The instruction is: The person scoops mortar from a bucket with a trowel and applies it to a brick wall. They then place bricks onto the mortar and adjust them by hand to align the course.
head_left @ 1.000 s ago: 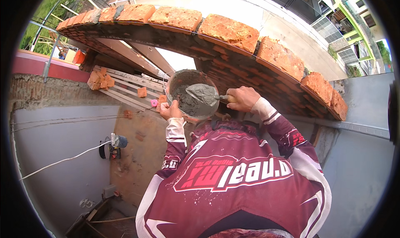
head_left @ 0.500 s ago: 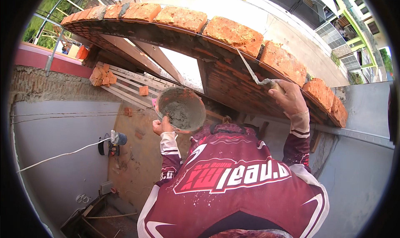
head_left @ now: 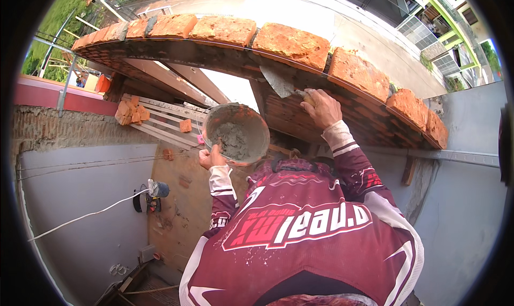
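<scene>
My left hand [head_left: 212, 157] grips the near left rim of a round bucket [head_left: 261, 125], which is tilted so that its wet grey mortar [head_left: 230, 139] shows. My right hand [head_left: 324, 109] is closed round the handle of a trowel [head_left: 278, 82]. The trowel's grey, mortar-smeared blade points up and left, just below the top row of orange bricks [head_left: 292, 43] on the wall. A thin string line runs along the near edge of that row. Whether the blade touches the wall I cannot tell.
Left of the bucket, wooden planks [head_left: 166, 121] carry a stack of broken bricks [head_left: 131, 111] and a single brick piece [head_left: 185, 125]. A power tool [head_left: 155, 190] with a white cable hangs lower left. Grey walls [head_left: 85, 199] stand on both sides; a street [head_left: 369, 35] lies beyond the brick wall.
My right hand has come left and down with the trowel, whose blade now shows its broad face instead of its edge. The left hand still holds the bucket, its opening now turned more into view.
</scene>
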Demonstrator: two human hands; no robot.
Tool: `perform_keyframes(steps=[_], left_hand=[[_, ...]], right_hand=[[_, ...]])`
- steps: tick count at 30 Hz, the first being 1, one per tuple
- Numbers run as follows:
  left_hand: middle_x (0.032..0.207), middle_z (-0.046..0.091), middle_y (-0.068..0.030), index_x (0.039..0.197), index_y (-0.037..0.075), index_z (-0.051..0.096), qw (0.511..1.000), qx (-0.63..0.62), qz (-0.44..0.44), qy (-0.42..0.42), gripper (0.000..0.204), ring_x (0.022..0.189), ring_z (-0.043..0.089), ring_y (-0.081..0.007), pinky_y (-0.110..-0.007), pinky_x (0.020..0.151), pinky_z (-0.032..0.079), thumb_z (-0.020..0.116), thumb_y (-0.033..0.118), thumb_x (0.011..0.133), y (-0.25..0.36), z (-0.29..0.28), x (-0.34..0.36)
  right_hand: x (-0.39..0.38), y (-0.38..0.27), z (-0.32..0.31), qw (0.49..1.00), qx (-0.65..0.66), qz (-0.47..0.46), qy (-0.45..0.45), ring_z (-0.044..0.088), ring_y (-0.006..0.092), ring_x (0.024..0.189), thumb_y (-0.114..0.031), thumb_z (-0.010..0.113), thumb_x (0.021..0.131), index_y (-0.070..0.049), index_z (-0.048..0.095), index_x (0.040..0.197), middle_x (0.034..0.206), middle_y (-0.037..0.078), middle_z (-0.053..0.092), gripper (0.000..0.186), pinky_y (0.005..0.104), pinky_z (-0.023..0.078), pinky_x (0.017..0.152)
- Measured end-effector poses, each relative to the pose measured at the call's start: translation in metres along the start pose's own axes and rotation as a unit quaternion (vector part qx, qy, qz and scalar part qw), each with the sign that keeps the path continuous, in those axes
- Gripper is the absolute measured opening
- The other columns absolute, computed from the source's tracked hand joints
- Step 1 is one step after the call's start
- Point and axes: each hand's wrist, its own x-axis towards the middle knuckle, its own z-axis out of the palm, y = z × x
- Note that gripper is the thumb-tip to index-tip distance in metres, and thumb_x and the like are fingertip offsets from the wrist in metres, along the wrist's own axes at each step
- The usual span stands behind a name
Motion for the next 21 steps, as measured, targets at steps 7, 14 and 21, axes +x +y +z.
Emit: perform_keyframes(steps=[7,14,21], left_hand=[[0.069,0.047,-0.0004,0.07,0.008,0.036,1.0,0.0,-0.015,-0.015,0.036,0.058,0.044,-0.0124,-0.034,0.049,0.039,0.072,0.001,0.067,-0.013,0.001,0.005],[0.069,0.05,-0.0018,0.07,0.007,0.038,0.999,0.037,-0.003,-0.003,0.034,0.059,0.047,-0.0135,-0.034,0.052,0.043,0.072,0.0,0.067,-0.012,-0.007,-0.003],[0.069,0.045,0.0004,0.069,0.006,0.037,0.999,-0.003,-0.047,0.021,0.035,0.059,0.042,-0.0123,-0.035,0.05,0.038,0.072,0.0,0.066,-0.02,-0.018,-0.005]], right_hand=[[-0.027,0.017,-0.038,0.995,-0.07,-0.001,0.07,0.07,0.0299,0.093,-0.033,0.075,0.087,-0.014,0.068,0.122,0.102,0.007,0.068,0.04,0.0427,0.056,0.077],[-0.044,0.014,-0.05,0.981,-0.156,-0.038,0.107,0.068,0.0255,0.087,-0.029,0.079,0.083,-0.014,0.069,0.121,0.097,0.005,0.067,0.042,0.0387,0.054,0.075],[-0.039,-0.022,-0.059,0.992,-0.068,-0.108,-0.006,0.069,0.0292,0.087,-0.031,0.079,0.082,-0.014,0.07,0.119,0.097,0.006,0.069,0.042,0.0413,0.056,0.075]])
